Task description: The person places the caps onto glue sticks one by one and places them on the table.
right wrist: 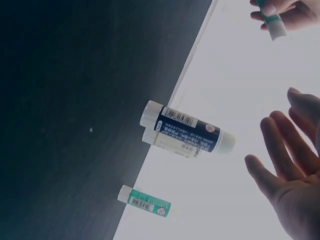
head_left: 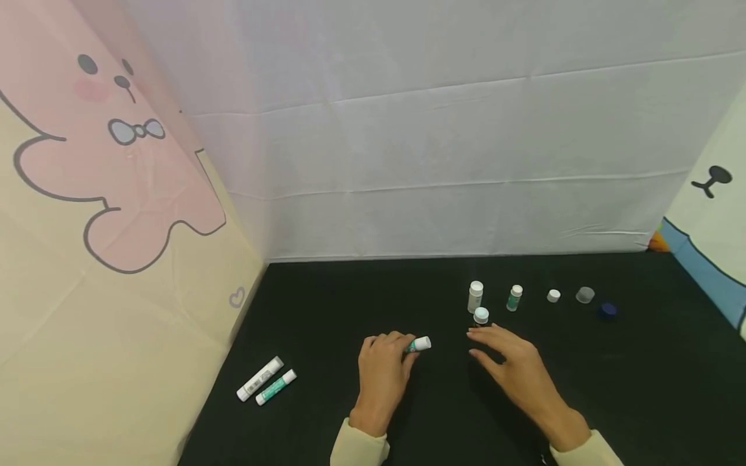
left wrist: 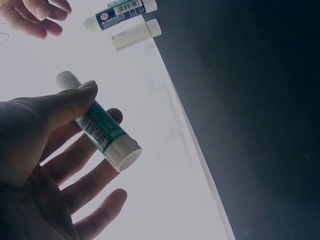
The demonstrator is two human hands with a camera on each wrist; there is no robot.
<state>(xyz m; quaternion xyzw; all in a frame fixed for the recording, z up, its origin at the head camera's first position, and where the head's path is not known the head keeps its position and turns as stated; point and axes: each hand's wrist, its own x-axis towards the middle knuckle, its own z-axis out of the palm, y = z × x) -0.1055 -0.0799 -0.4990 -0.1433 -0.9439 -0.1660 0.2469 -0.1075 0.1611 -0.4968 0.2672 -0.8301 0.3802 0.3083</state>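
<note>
My left hand pinches a green glue stick between thumb and fingers, held tilted above the black table; one white end points right in the head view. My right hand holds nothing, its fingers and thumb spread apart. Just beyond its fingertips stands a navy glue stick, mostly hidden by that hand in the head view. A white glue stick stands close behind the navy one. To their right a small green glue stick is upright.
Along the back right lie a white cap, a translucent cap and a dark blue cap. On the left side of the black table lie a white glue stick and a green-labelled one. Cloth walls surround the table.
</note>
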